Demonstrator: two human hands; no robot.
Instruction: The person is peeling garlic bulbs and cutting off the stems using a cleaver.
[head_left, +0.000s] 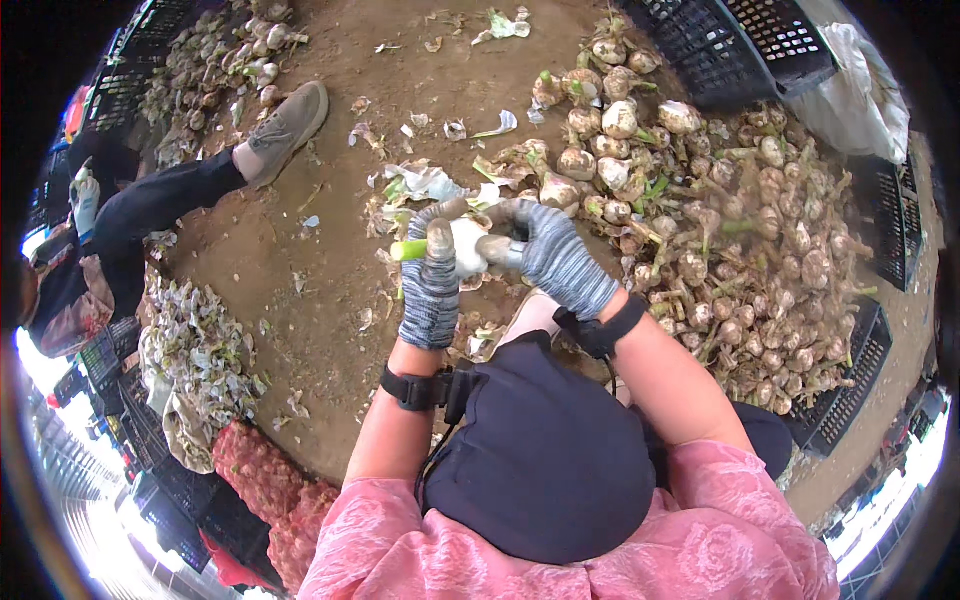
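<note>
A white garlic bulb (469, 246) with a cut green stem is held between my two hands, in front of my knees. My left hand (430, 289), in a grey knit glove with dirt-stained fingertips, grips it from the stem side, the stem poking out to the left. My right hand (568, 259), gloved alike, has its thumb and fingers against the bulb's other side. Loose garlic skins (424, 182) lie on the ground just beyond my left hand. To the right of my right hand spreads a big heap of unpeeled garlic bulbs (750, 247) with stems.
Black plastic crates (705, 52) stand at the far right, beside a white sack (855, 90). Another person's leg and shoe (289, 131) reach in from the left. A pile of skins (199, 349) and red mesh sacks (259, 469) lie at the lower left. More garlic (217, 64) lies upper left.
</note>
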